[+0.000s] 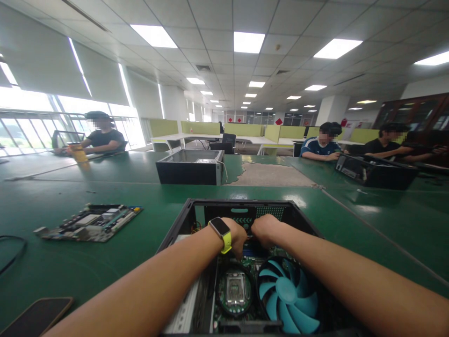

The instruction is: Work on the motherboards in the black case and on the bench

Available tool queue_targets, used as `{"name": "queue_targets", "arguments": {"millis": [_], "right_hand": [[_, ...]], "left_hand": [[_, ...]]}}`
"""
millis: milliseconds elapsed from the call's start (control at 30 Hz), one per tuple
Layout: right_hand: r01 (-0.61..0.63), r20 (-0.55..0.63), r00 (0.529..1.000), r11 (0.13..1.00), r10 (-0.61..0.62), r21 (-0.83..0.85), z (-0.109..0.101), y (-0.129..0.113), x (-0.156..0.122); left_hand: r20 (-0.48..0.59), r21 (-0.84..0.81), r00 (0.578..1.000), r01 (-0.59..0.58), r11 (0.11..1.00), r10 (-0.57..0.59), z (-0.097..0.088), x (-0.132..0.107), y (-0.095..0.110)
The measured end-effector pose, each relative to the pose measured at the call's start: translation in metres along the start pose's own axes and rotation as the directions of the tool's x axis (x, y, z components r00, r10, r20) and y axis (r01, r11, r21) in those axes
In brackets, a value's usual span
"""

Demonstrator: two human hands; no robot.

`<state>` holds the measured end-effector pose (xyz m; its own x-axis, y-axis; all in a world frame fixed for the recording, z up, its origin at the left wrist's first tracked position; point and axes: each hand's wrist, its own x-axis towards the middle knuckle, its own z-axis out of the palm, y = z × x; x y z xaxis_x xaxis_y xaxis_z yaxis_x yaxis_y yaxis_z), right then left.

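An open black computer case (pixel 305 217) lies on the green table in front of me, and both my hands reach into its far half. My left hand (pixel 239 238), below a wrist with a yellow-green smartwatch (pixel 221 231), is closed with its fingers bent downward. My right hand (pixel 265 230) is closed beside it, knuckles up; its fingertips are hidden. What either hand holds cannot be made out. Just below them are blue slots (pixel 252 252) on the motherboard (pixel 219 271). Nearer me sit a bare CPU socket (pixel 235 289) and a fan with turquoise blades (pixel 286 291).
A loose motherboard (pixel 94 222) lies to the left, with a phone (pixel 40 316) and a black cable (pixel 16 255) nearer me. Another case (pixel 189 171) stands ahead. Co-workers sit across the table, one at left (pixel 103 135), others at right near a black case (pixel 379 171).
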<state>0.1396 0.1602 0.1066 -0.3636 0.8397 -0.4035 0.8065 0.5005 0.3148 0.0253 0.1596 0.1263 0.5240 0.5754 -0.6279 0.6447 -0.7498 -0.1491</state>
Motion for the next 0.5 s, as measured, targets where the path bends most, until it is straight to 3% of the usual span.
{"name": "queue_targets", "arguments": {"millis": [500], "right_hand": [[0.023, -0.046, 0.999, 1.0, -0.023, 0.007, 0.0032, 0.0029, 0.0014]], "left_hand": [[-0.039, -0.023, 0.999, -0.007, 1.0, 0.006, 0.0023, 0.0004, -0.0012]]}}
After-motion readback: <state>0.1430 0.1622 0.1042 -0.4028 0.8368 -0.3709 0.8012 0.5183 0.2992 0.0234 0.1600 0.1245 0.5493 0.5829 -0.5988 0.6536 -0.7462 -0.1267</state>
